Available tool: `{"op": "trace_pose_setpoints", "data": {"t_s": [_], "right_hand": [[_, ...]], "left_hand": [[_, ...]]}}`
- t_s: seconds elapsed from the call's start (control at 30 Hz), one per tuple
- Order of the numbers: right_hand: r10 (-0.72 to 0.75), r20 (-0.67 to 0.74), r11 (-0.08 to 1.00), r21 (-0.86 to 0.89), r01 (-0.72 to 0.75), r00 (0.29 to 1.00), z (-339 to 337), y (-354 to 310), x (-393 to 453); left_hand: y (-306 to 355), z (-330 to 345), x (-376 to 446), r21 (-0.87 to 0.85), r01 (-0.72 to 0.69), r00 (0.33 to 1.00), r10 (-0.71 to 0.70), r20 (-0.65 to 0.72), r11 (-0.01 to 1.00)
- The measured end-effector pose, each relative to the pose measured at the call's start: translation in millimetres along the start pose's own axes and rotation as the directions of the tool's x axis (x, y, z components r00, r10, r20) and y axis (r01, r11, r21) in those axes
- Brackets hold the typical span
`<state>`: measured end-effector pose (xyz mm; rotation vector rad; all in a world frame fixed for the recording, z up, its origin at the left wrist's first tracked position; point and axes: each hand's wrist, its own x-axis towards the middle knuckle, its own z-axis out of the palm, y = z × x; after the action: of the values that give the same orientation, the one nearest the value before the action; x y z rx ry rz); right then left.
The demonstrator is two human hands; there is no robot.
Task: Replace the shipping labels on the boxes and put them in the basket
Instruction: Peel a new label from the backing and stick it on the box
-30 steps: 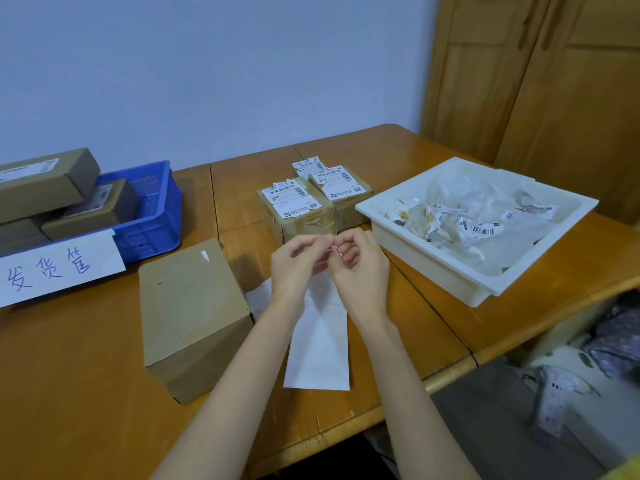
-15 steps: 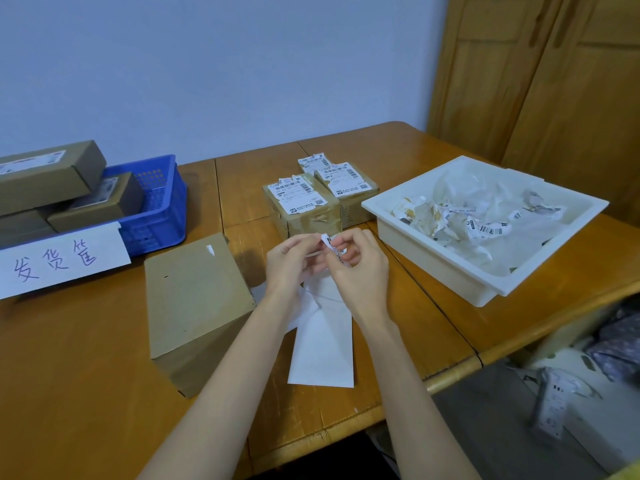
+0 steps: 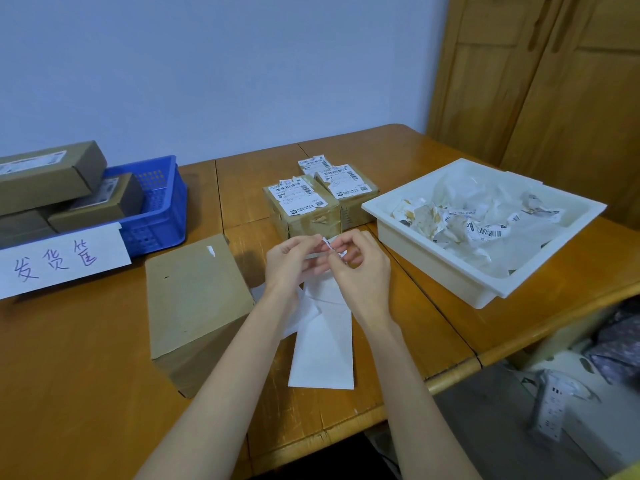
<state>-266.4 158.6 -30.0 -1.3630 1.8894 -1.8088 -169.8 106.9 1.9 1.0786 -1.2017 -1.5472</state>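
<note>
My left hand (image 3: 294, 261) and my right hand (image 3: 358, 268) meet above the table's middle and pinch a small white label (image 3: 329, 249) between their fingertips; its corner is curling up at my right thumb. Under them lie white backing sheets (image 3: 322, 344). A bare brown box (image 3: 194, 306) with a small white scrap on top sits left of my hands. Two taped boxes with old labels (image 3: 301, 202) stand behind my hands. A blue basket (image 3: 162, 202) at far left holds several long brown boxes (image 3: 52, 171).
A white tray (image 3: 485, 285) at right holds crumpled peeled labels and backing paper. A handwritten paper sign (image 3: 62, 261) leans against the basket's front. Wooden cabinet doors (image 3: 554, 81) rise at back right. Below the table's right edge are bags and clutter.
The label's printed corner has peeled up further between my fingertips. Both hands stay together over the backing sheets; the view shifted slightly.
</note>
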Motion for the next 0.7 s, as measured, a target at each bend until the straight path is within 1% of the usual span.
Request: {"op": "trace_pose_setpoints", "data": {"t_s": [0.17, 0.37, 0.57, 0.7], "right_hand": [[-0.002, 0.000, 1.000, -0.008, 0.002, 1.000, 1.0, 1.2, 0.0], [0.042, -0.037, 0.999, -0.001, -0.042, 0.998, 0.1, -2.7, 1.7], [0.071, -0.055, 0.995, -0.065, -0.074, 0.996, -1.4, -2.9, 6.2], [0.079, -0.083, 0.990, -0.107, -0.087, 0.993, -2.9, -4.1, 7.7]], "left_hand": [[-1.4, -1.0, 2.2, 0.024, -0.002, 1.000, 0.002, 0.005, 1.000], [-6.4, -2.6, 4.6, 0.161, -0.094, 0.994, 0.085, 0.064, 0.982], [-6.5, -1.9, 8.7, 0.303, -0.199, 0.979, 0.180, 0.090, 0.932], [-6.0, 1.2, 9.1, 0.372, -0.222, 0.975, 0.194, 0.111, 0.901]]}}
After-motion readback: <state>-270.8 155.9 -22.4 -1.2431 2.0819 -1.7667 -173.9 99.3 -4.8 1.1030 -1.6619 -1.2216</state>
